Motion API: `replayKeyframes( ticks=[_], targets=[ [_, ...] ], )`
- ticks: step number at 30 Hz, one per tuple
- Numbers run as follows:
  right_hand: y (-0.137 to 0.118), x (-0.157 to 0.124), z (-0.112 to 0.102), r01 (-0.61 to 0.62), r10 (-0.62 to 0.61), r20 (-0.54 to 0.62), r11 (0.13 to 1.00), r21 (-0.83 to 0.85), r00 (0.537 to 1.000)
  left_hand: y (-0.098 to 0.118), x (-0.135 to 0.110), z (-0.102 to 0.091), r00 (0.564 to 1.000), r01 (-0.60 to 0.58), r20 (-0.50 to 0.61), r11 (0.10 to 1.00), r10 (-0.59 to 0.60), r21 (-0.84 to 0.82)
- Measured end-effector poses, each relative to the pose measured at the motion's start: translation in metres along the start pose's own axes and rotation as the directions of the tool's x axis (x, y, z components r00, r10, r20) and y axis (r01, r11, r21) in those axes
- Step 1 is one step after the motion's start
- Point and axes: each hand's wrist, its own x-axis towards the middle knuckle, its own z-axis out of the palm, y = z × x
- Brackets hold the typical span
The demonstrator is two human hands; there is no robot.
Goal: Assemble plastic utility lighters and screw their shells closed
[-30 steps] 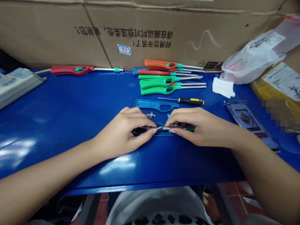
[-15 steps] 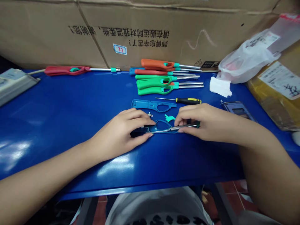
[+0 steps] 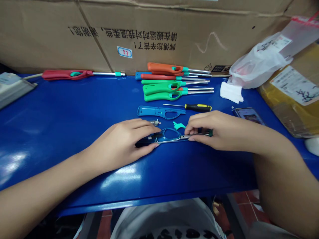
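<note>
Currently, the left hand [image 3: 122, 146] is closed over the rear end of the open blue shell [image 3: 169, 135], fingers on top and thumb along the near edge, pinning it flat on the table [image 3: 74, 109]. The right hand [image 3: 214, 131] pinches the metal tube [image 3: 198, 135] between thumb and fingertips at the shell's front end. The tube lies level, in line with the shell.

Recommended practice, judged from this position:
- Press the shell down evenly so that it cannot pivot.
- Hold the tube parallel to the table and in line with the shell's channel; avoid twisting it.
- Mind the thin wire [image 3: 171, 140] that curves along the shell's near edge.

Clearances: the teal trigger piece [image 3: 179, 125] and a small metal part [image 3: 155, 122] lie just behind the shell. The second shell half [image 3: 159, 112] and the screwdriver [image 3: 196, 107] lie near, further back. The phone [image 3: 248, 114] sits right of the right hand. The table's front edge is near the wrists. Open surface extends to the left.
</note>
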Motion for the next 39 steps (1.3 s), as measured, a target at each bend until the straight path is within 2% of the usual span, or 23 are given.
replayKeyframes(
  ticks=[7,12,14,19,22,32,39],
  targets=[
    [-0.007,-0.001,-0.001,0.128,-0.126,-0.154,0.992,0.002,0.980,-0.003,-0.001,-0.004,1.000,0.023,0.008,1.000,-0.023,0.018],
    [-0.012,-0.003,-0.005,0.154,-0.146,-0.264,0.988,0.011,0.953,-0.003,-0.001,-0.004,1.000,0.031,0.001,0.999,-0.031,0.036],
    [-0.011,-0.003,-0.005,0.151,-0.144,-0.239,0.988,0.013,0.960,-0.002,-0.002,-0.004,0.999,0.036,-0.004,0.999,-0.036,0.033],
    [-0.003,-0.002,-0.002,0.089,-0.090,-0.064,0.996,-0.010,0.994,-0.002,-0.002,-0.004,0.999,0.040,-0.002,0.999,-0.040,0.033],
    [0.000,0.000,0.001,0.055,-0.055,-0.011,0.998,-0.037,0.998,-0.002,-0.002,-0.004,0.999,0.040,-0.009,0.997,-0.039,0.064],
    [-0.001,0.006,0.006,0.115,-0.118,-0.028,0.990,-0.075,0.993,-0.003,-0.002,-0.004,1.000,0.008,-0.011,0.991,-0.006,0.137],
    [-0.004,0.003,0.007,0.053,-0.057,-0.020,0.987,-0.149,0.998,-0.003,-0.002,-0.006,1.000,0.003,0.008,0.990,-0.004,0.139]
  ],
)
